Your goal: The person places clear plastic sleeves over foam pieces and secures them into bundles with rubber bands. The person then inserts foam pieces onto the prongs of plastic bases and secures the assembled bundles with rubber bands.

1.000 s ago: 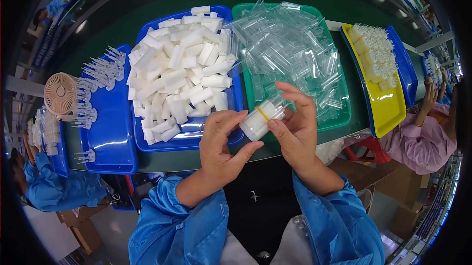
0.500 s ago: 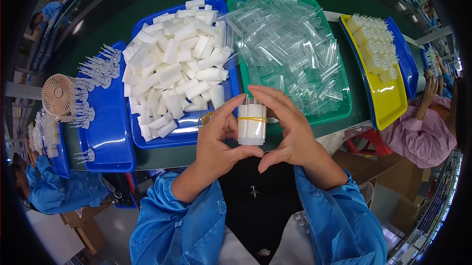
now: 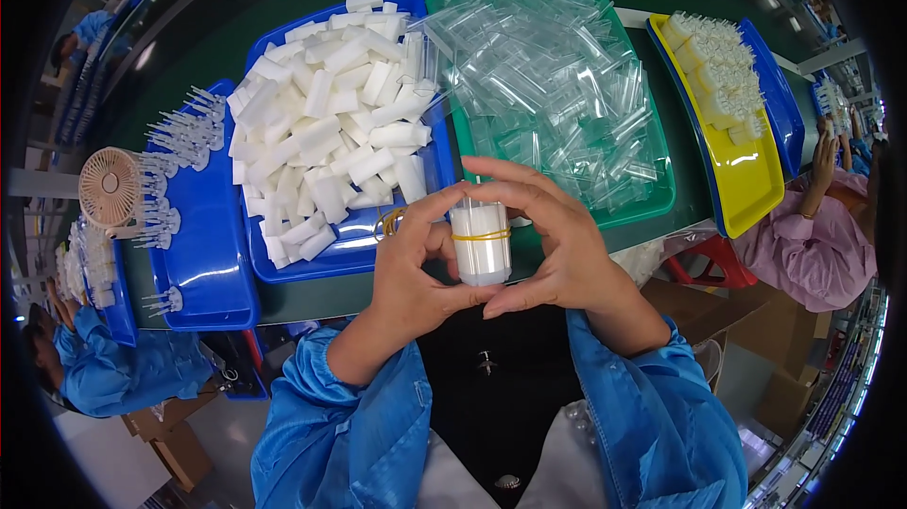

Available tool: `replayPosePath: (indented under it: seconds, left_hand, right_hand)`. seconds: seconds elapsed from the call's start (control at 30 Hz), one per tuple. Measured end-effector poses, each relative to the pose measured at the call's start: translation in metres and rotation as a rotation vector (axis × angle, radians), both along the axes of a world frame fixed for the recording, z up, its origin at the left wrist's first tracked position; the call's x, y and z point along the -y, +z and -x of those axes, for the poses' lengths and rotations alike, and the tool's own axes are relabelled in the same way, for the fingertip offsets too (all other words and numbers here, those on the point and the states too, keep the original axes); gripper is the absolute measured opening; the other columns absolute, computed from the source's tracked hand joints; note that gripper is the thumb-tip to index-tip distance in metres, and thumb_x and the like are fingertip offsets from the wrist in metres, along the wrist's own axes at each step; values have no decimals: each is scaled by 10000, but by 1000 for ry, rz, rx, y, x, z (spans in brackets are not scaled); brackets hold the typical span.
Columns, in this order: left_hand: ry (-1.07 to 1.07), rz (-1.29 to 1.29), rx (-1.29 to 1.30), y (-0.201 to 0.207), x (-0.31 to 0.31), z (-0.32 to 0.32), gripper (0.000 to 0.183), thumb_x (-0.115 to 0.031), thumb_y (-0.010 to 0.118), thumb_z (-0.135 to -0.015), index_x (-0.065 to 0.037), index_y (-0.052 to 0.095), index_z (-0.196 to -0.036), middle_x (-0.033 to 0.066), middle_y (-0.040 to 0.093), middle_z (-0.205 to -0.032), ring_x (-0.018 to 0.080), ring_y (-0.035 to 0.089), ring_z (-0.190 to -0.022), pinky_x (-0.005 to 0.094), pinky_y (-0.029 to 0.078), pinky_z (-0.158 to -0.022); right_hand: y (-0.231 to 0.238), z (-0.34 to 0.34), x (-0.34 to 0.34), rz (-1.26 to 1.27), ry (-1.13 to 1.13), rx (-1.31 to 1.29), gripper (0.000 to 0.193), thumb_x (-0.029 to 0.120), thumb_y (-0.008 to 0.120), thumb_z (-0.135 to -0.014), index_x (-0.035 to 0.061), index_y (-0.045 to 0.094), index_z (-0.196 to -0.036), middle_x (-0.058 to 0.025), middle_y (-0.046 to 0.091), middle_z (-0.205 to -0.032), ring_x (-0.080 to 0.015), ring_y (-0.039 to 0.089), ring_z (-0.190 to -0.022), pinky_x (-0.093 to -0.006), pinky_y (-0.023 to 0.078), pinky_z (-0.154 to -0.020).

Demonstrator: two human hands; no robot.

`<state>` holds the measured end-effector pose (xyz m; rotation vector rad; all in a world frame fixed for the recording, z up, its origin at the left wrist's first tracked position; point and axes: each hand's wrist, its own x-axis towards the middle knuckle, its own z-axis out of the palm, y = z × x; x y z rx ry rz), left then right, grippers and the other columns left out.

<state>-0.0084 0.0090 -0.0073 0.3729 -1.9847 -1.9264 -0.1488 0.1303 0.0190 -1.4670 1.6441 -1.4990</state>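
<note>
So the banded bundle of clear tubes with white inserts (image 3: 483, 261) is between both hands, near the front edge of the counter (image 3: 312, 296). Left hand (image 3: 403, 273) and right hand (image 3: 570, 258) have fingers curled round it, holding either side. I'd squeeze evenly, keeping the yellow rubber band (image 3: 480, 236) level and tube ends flush.

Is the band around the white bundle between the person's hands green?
No, the band around the white bundle between the left hand and right hand is yellow.
</note>
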Motion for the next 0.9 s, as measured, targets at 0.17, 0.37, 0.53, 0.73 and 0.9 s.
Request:
replayPosePath:
  seconds: [0.17,0.37,0.53,0.73,0.9]
  left_hand:
    - [7,121,-55,2,-1,-1,853,-112,849,-553,-40,396,-1273,69,624,-907,86,556,-576,205,439,-527]
    - [37,270,-135,7,-3,6,784,-126,847,-564,-53,457,-1240,104,618,-1017,120,584,-632,231,462,-523]
    - [6,832,-285,16,-2,15,675,-106,801,-607,-90,506,-1214,107,611,-856,234,615,-700,277,492,-577]
    - [-150,687,-321,5,-17,17,632,-79,762,-663,-84,478,-1227,126,614,-915,254,617,-706,316,517,-570]
    - [-216,522,-216,5,-14,10,751,-79,761,-686,-42,339,-1307,169,592,-1055,245,627,-738,315,531,-610]
  right_hand:
    - [0,-4,2,66,-32,-54,738,275,842,-568,95,518,-1207,-144,446,-1333,-302,489,-1175,-382,431,-930]
    - [1,1,-4,167,5,-11,701,235,811,-632,98,495,-1242,-162,403,-1367,-301,489,-1173,-366,441,-910]
    - [9,-5,-17,190,-228,287,581,171,745,-718,83,504,-1239,-157,475,-1292,-283,548,-1069,-350,458,-834]
    - [30,21,-49,-135,-133,0,556,123,721,-730,83,501,-1239,-102,611,-1068,-231,603,-963,-304,463,-796]
    - [21,62,-82,110,-777,-220,545,66,708,-724,68,500,-1227,-78,608,-1082,-166,599,-913,-275,458,-779]
